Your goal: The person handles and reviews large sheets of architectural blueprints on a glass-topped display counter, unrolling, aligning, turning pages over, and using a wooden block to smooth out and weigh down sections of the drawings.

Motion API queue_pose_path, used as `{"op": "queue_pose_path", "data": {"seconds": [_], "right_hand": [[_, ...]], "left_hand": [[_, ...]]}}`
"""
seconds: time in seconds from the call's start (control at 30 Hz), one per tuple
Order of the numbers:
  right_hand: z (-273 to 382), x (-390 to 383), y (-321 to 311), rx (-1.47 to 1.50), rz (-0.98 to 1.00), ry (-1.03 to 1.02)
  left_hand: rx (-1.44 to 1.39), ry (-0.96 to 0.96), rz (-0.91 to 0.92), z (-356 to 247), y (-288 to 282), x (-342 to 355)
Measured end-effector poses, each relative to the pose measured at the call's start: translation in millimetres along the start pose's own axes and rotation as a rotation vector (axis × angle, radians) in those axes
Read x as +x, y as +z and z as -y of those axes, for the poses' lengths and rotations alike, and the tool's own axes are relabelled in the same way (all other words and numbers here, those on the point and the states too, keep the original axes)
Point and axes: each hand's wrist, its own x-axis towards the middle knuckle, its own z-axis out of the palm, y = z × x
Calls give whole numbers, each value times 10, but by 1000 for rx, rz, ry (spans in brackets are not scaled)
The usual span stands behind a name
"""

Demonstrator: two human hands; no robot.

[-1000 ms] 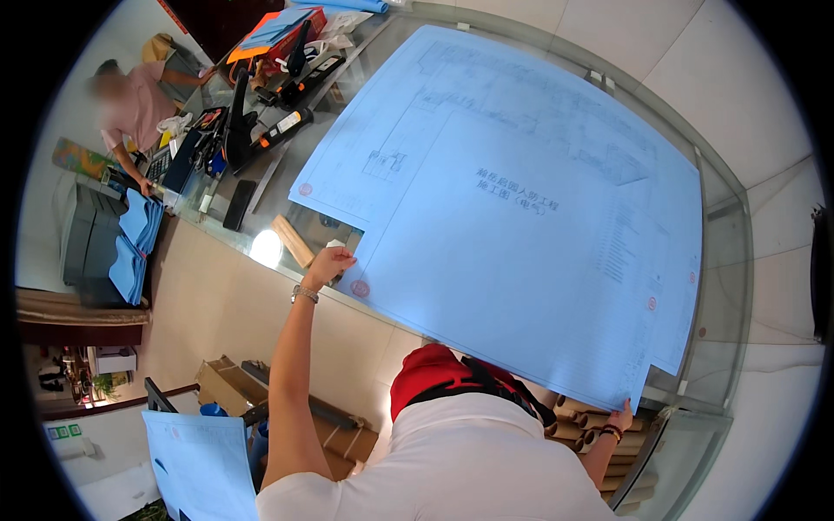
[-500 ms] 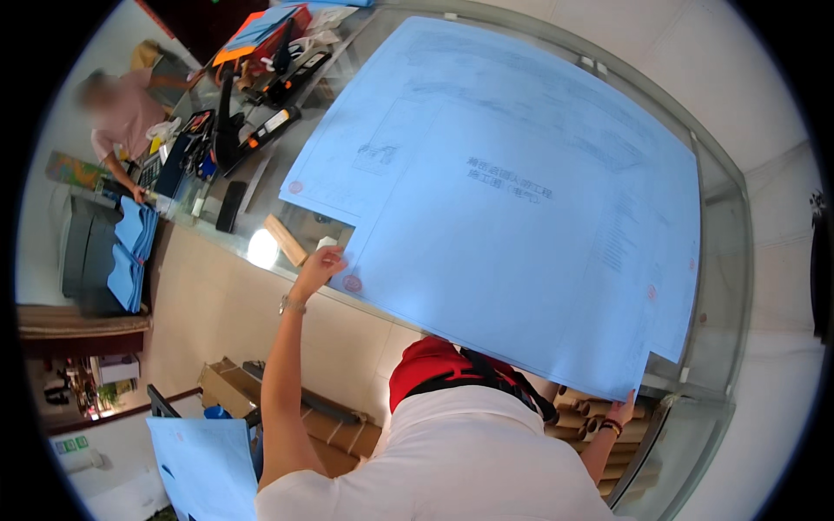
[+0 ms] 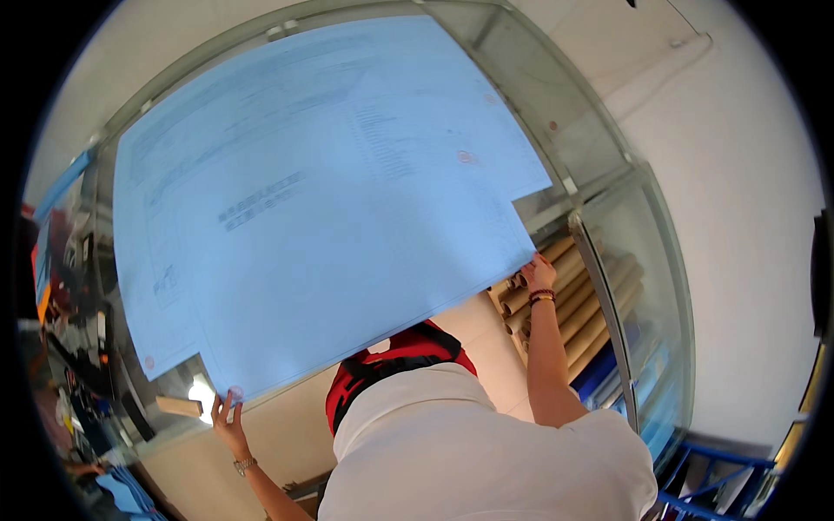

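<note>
A large blue drawing sheet (image 3: 313,252) with thin lines and red round stamps lies over the glass counter; notched corners suggest more than one layer. At its near left corner, my left hand (image 3: 228,424) has the thumb and fingers closed on the edge. My right hand (image 3: 539,274) grips the near right corner, its fingertips partly hidden by the paper. Beside my left hand, a small wooden block (image 3: 179,405) rests on the glass.
Under the glass counter (image 3: 599,169), at right, several brown cardboard tubes (image 3: 582,300) lie stacked. Tools and dark items (image 3: 82,365) crowd the left end. A blue metal frame (image 3: 712,473) stands at lower right. A pale wall (image 3: 738,260) rises on the right.
My view has swung right, so the sheet appears farther left and tilted. More of the tubes and right counter end shows. Both hands remain at the same near corners.
</note>
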Motion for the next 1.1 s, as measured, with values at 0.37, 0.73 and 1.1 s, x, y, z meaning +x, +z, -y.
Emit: {"op": "queue_pose_path", "data": {"seconds": [0.37, 0.73, 1.1], "right_hand": [[-108, 38, -112, 58, 156, 44], [-163, 131, -166, -240, -46, -331], [-40, 393, -259, -176, 323, -40]], "left_hand": [[71, 82, 62, 270, -76, 14], [15, 99, 17, -5, -24, 34], [-197, -257, 45, 169, -152, 9]]}}
